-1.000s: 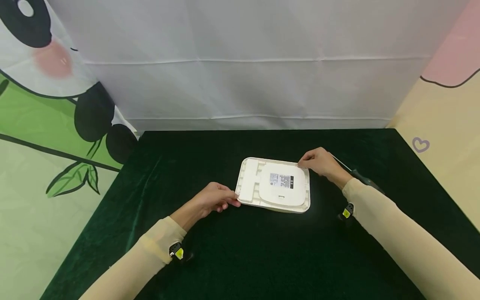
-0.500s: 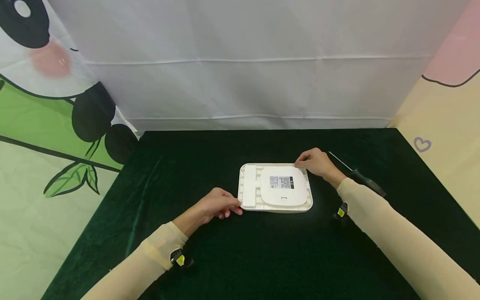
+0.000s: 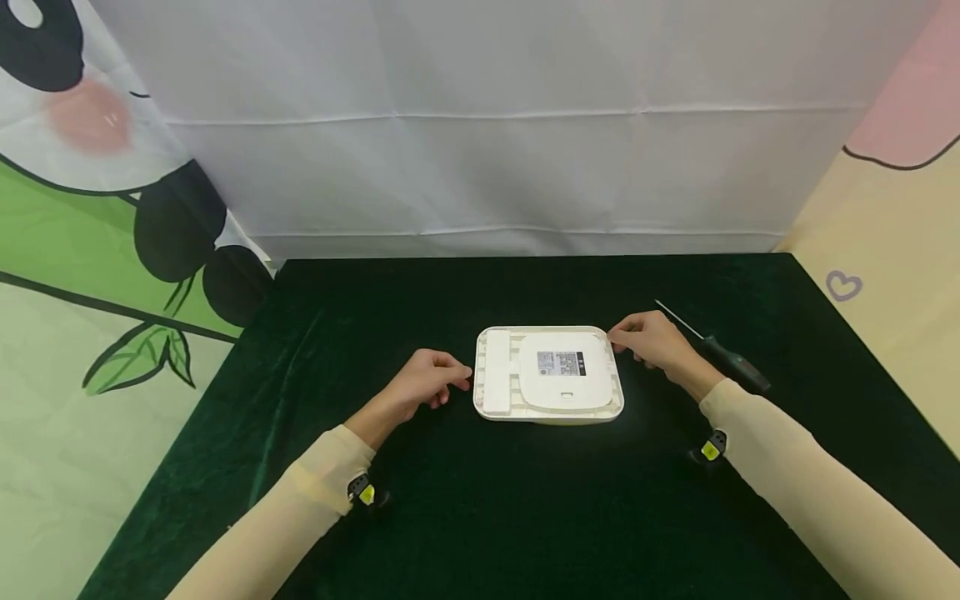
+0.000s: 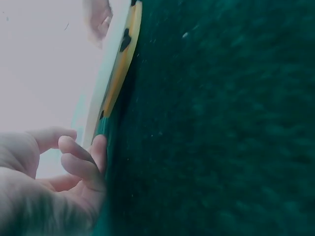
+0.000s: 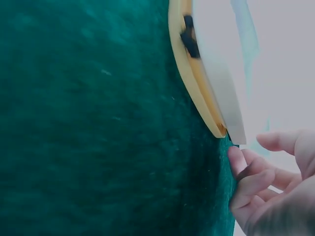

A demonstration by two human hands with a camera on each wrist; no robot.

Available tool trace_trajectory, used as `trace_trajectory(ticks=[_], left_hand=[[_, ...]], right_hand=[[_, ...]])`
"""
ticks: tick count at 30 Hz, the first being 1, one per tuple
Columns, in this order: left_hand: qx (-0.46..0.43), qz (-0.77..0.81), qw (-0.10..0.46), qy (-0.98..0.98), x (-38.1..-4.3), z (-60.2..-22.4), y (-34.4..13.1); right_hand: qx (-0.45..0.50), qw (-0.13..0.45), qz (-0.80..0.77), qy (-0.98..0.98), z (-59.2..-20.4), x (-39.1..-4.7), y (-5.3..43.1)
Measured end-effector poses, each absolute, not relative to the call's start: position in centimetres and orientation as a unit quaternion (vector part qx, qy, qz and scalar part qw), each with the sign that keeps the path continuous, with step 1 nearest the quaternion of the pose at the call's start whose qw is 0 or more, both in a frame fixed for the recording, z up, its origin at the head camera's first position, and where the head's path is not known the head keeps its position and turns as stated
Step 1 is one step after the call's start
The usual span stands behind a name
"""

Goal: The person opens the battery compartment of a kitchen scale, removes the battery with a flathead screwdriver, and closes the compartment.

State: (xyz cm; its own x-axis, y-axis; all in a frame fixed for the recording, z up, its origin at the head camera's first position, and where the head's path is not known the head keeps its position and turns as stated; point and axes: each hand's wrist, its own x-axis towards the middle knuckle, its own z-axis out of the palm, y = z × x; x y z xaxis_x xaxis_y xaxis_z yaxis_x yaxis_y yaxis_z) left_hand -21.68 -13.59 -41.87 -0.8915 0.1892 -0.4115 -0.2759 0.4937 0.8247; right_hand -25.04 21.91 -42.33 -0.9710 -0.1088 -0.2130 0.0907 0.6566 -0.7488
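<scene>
A white plastic device (image 3: 566, 367), a rounded rectangle with a printed label, lies label side up in the head view. A yellowish layer (image 5: 197, 93) with dark parts shows beneath its white edge in the wrist views. My left hand (image 3: 423, 383) is beside its left edge, fingers loosely bent and a small gap away. At the far right corner is my right hand (image 3: 652, 342), its fingertips very near the rim. In the right wrist view, thumb and fingers stand apart by the corner, gripping nothing.
A screwdriver (image 3: 735, 362) with a dark handle lies on the dark green cloth (image 3: 525, 517), just beyond my right hand. A white curtain (image 3: 480, 167) hangs behind the table, with printed cloth at both sides.
The device has gone from tilted to lying straight on the cloth. My left hand has let go and drawn slightly left; my right hand has shifted right, off the far edge.
</scene>
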Motion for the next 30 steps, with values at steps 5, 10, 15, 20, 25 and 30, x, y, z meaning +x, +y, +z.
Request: trace_trajectory(ticks=[5,10,15,20,25,30], left_hand=[[-0.021,0.515,0.215,0.830,-22.3,-42.1,-13.6],[-0.034,0.527,0.211,0.822,-22.3,-42.3,-13.4],[-0.040,0.534,0.211,0.817,-22.1,-42.3,-13.1],[-0.042,0.532,0.211,0.819,-22.1,-42.3,-12.9],[-0.010,0.470,0.168,0.866,-22.4,-42.1,-12.6],[0.067,0.308,0.059,0.947,-22.6,-40.9,-11.4]], right_hand=[[-0.011,0.150,-0.452,0.879,-42.5,-23.4,22.2],[0.003,0.155,-0.482,0.862,-42.7,-22.9,21.9],[0.026,0.157,-0.499,0.852,-42.9,-22.8,21.8],[0.028,0.152,-0.505,0.849,-43.0,-22.8,21.9],[0.010,0.122,-0.467,0.876,-42.9,-22.6,21.9],[-0.077,0.031,-0.321,0.944,-41.6,-22.3,20.9]])
